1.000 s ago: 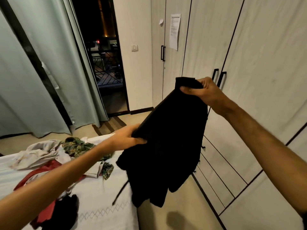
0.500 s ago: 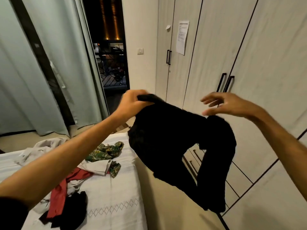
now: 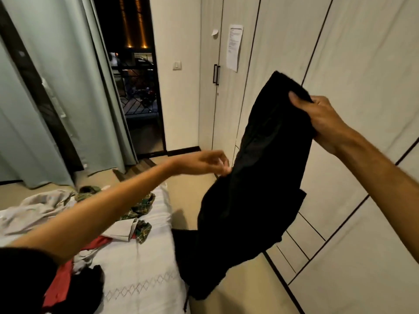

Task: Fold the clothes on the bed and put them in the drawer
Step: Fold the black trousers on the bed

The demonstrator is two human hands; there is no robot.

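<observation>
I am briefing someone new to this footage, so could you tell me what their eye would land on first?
A black garment hangs in mid-air in front of the wardrobe, gripped at its top by the right hand. The left hand reaches toward its left edge. Unfolded clothes lie piled on the white bed, lower left.

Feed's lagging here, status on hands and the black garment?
Right hand grips black garment by its top, hanging beside bed. Left hand at its edge, grip unclear. Nothing in the way.
</observation>
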